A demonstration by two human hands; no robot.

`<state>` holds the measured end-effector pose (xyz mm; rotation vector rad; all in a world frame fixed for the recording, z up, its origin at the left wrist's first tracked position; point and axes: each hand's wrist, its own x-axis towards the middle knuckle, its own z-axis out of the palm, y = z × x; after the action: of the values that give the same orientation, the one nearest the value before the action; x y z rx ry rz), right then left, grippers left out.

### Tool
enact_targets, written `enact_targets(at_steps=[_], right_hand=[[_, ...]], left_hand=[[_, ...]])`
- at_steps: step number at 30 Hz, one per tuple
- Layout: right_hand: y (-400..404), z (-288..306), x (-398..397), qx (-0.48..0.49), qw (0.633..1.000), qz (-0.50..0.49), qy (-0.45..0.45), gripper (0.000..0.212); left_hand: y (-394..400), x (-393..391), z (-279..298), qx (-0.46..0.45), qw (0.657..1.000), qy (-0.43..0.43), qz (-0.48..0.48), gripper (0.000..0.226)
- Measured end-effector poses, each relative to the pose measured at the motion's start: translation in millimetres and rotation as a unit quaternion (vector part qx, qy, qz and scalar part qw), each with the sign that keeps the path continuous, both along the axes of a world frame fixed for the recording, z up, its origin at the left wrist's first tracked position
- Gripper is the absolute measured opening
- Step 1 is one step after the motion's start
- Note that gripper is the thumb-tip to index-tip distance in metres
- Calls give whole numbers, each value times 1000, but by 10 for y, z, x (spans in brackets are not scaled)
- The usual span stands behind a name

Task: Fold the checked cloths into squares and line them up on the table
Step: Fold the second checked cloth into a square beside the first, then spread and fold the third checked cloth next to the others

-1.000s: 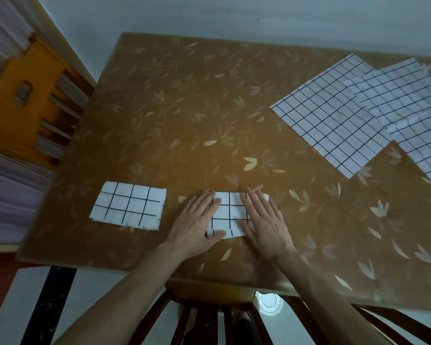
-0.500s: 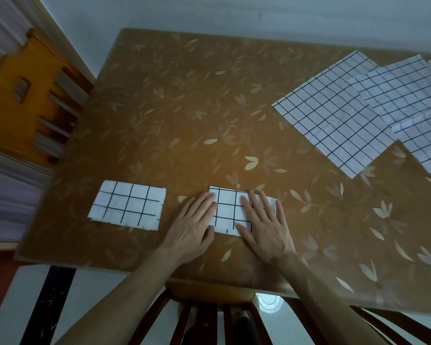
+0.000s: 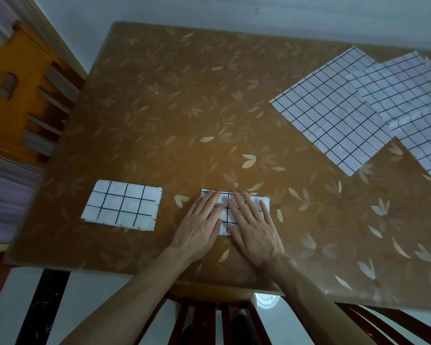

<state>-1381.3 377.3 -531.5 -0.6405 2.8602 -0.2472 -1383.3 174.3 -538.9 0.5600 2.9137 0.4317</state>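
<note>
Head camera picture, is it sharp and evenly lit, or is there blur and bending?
Head view: dim, soft light; table edges bow from the wide lens; far-right unfolded cloths look hazy and smeared; both hands and the folded cloth are fairly sharp.

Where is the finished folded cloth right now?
In the head view, the folded cloth lies near the table's front edge, apart from and left of the left hand.
</note>
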Motion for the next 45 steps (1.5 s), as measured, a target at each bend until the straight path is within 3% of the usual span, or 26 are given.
enact_targets(at_steps=[4,11,17,20,24,33,45], right_hand=[[-52,-145,-46,7,999,-21,-32,66],[-25,-175,-73,6,998,-21,-53,68],[84,26,-127,-79,993,-38,-76,64],[281,87,-118,-44,995,-73,-49,64],[503,111,-92,-47,991,-87,-91,68],[982,532,41,-73,995,-58,-39,65],[1928,1437,367,-14,986,-146,73,67]], left_hand=[[67,-1,-104,-14,999,-16,43,60],[51,5,-145,-68,997,3,25,63],[94,-32,27,-89,995,-22,40,64],[167,-19,92,-93,993,-37,54,64],[309,26,167,-82,992,-32,88,63],[784,299,650,-23,988,-8,154,65],[1621,372,1182,54,991,88,90,56]])
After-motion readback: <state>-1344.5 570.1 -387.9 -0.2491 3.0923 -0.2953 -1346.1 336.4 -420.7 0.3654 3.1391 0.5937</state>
